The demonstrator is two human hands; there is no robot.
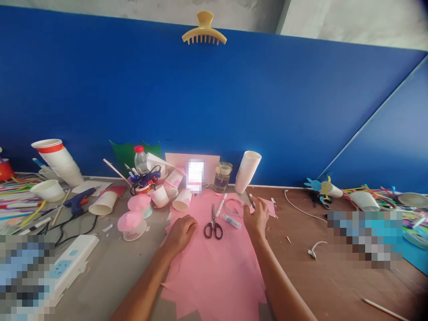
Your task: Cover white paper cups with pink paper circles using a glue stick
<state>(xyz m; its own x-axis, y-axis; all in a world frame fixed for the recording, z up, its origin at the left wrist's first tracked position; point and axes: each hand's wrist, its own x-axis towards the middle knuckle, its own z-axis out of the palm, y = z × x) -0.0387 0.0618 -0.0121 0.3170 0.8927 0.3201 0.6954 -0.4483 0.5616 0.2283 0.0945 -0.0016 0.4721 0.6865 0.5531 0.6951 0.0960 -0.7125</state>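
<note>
Pink paper [217, 267] spreads nearest the camera, lying flat on the table [334, 276] between the person's two forearms and reaching back almost to the blue wall [267, 111]. The left hand [180, 232] sits on the sheet's left edge with its fingers curled under in a loose fist. Nothing shows inside it, and its weight seems to keep the paper from sliding. The right hand [256, 218] is raised at the sheet's far right corner, fingertips drawn together by a small slim object. Whether they actually grasp it cannot be told from here.

Between the hands, on the paper, lie one pair of scissors [213, 224] with black handles turned toward the person, one white pen [221, 205], one small glue tube [230, 220] and one thin pink ring [232, 206]. All are within easy reach of either hand.

Behind them, one tall stack of cups [247, 171] leans against the wall beside one glass jar [222, 176]. About four pink-patterned cups [182, 200] lie tipped near a clear bottle [140, 159]. Two cups with pink tops [133, 220] stand left of the sheet. Farther left are one blue glue gun [78, 200] with its cord and one white power strip [72, 263]. One hair claw [203, 30] is clipped on the wall's top edge.
</note>
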